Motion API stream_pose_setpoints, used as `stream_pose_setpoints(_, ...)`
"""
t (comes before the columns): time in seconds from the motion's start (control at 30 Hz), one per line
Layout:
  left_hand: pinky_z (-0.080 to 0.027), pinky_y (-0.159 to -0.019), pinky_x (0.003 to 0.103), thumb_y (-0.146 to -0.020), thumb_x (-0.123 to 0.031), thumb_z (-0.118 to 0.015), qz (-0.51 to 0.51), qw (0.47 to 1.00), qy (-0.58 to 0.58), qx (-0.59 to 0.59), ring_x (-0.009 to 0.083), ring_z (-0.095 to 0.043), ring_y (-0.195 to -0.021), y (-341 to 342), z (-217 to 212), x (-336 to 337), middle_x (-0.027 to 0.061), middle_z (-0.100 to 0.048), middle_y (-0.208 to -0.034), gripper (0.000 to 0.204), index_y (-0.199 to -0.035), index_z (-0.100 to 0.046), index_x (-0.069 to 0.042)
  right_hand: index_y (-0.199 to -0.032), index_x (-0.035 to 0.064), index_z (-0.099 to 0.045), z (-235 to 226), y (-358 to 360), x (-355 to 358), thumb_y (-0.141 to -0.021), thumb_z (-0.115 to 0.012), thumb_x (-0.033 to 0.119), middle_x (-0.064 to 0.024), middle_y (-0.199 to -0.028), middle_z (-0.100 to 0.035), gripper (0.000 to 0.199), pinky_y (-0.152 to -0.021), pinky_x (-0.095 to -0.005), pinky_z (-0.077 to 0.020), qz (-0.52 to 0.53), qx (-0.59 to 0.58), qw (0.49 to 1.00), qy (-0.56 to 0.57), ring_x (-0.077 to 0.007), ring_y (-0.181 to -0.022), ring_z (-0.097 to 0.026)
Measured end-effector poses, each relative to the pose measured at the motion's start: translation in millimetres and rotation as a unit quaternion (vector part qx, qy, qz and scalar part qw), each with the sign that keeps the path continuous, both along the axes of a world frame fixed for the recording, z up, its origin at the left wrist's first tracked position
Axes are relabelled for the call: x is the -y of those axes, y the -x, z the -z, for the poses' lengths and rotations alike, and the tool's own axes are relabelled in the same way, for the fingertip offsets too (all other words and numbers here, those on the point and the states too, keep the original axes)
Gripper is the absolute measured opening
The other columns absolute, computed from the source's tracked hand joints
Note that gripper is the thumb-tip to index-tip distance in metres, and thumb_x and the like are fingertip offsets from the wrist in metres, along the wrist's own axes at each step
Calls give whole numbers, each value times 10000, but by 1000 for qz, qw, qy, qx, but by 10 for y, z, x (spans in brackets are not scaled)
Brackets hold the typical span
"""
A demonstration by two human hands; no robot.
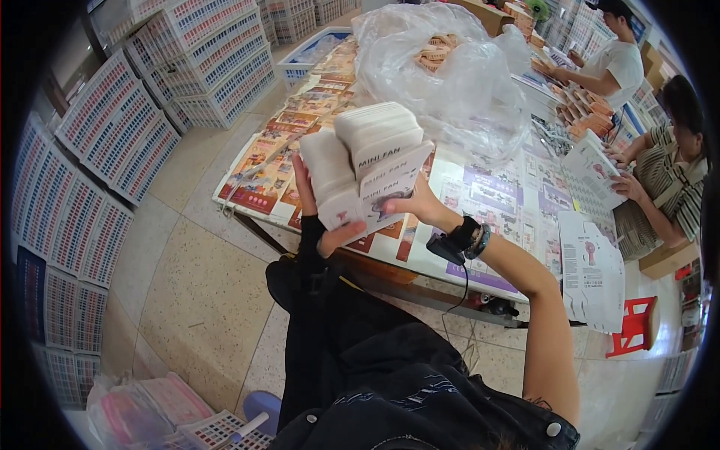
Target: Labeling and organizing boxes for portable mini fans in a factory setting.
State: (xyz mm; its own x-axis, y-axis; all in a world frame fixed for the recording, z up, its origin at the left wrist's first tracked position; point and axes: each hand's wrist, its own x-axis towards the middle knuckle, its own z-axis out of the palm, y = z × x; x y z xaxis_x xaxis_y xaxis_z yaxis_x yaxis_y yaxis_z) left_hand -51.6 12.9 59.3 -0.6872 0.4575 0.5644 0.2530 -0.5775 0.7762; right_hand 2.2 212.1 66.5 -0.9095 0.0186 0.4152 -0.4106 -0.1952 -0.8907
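Note:
Two thick stacks of white printed cards with rounded tops [379,131] are held up over the near edge of the table. My left hand [328,236], with a black band at the wrist, is closed around the left stack [328,165], its thumb across the front. On the right stack, my right hand [417,204] is closed from the side, the thumb pressing on the front card. A few cards at the front of that stack stick out to the right. Most of the fingers behind the stacks are hidden.
The table [480,262] is covered with printed sheets. On it lie a large clear plastic bag [450,82] and flat white printed cartons [591,270]. Two people work at the right side. Stacked plastic crates [210,67] line the left, and a red stool [632,328] stands right.

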Motion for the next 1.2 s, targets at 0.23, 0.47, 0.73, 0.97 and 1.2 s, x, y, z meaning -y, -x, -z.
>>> stream_pose_setpoints(0.23,-356,-1083,479,-645,-100,-813,-66,990,91,-85,336,-363,-1355,128,85,51,219,-223,-1518,1344,-1506,218,-141,-1475,10,-291,-379,44,-225,-620,-912,195,-193,-1511,-301,1072,-1137,-402,-271,42,-54,917,-394,-319,-1401,-298)
stream_pose_setpoints(0.47,-350,-1088,466,-652,-8,-775,-37,997,31,-57,320,-337,-1380,94,56,-6,196,-225,-1537,1317,-1513,208,-170,-1483,63,-333,-1289,-417,24,-694,-847,305,-195,-1526,-301,973,-1156,-526,-208,238,-257,689,-634,-370,-1436,-249)
stream_pose_setpoints(0.73,-331,-1097,470,-605,-200,-858,-101,989,89,-59,322,-343,-1365,266,207,9,219,-251,-1485,1338,-1525,103,-55,-1449,124,-420,-1432,-294,128,-687,-822,399,-183,-1554,-258,905,-1131,-482,-285,231,-233,754,-569,-372,-1425,-277)
stream_pose_setpoints(0.97,-382,-1059,448,-620,-158,-850,-29,995,92,-26,289,-402,-1319,319,224,8,194,-334,-1425,1160,-1482,-83,-30,-1330,37,-546,-1349,74,23,-676,-788,547,-212,-1300,-561,865,-1044,-445,-396,232,-197,783,-543,-366,-1251,-506)
stream_pose_setpoints(1.2,-449,-985,387,-634,58,-747,-14,993,112,16,239,-519,-1191,175,129,57,135,-492,-1303,969,-1436,-224,-94,-893,-44,-687,-1491,325,56,-765,-646,622,-205,-893,-645,680,-653,-410,-482,192,-111,693,-686,-343,-809,-635)
